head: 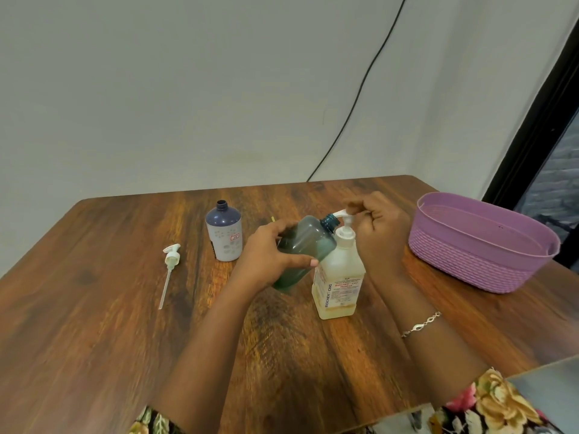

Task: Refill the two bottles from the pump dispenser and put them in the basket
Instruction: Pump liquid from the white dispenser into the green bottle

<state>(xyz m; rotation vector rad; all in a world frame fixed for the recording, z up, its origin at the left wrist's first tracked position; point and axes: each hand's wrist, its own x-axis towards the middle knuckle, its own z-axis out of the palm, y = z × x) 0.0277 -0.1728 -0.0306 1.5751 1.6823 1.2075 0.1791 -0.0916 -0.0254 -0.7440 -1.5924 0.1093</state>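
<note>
Two bottles to fill, and from where I stand one is in hand: the green bottle (pixel 305 245) is off the table (pixel 94 308), tilted w/ its open neck up against the nozzle (pixel 340 213) of the pump dispenser (pixel 340 277). L hand (pixel 269 258) is wrapped round its lower body, thumb across the front, fingers behind: a full, closed grip. R hand (pixel 379 233) sits on the pump head, fingers curled over it; it's a bit blurred, so I can't say how hard it presses. The green bottle looks like thin see-through plastic, prob. light and a little squashy, so mid-body is the place to hold, not too tight. The neck is narrow, so a misaligned nozzle would send liquid down the side & make it slippery. The dispenser is squarish & stiff, w/ only a low band of yellowish liquid, so prob. light & apt to tip under a sideways push. The dark blue bottle (pixel 224 233) stands upright, uncapped, behind & to the left, apart from the rest; a loose pump (pixel 170 258) lies flat further left. The purple basket (pixel 470 264) sits at the right.
</note>
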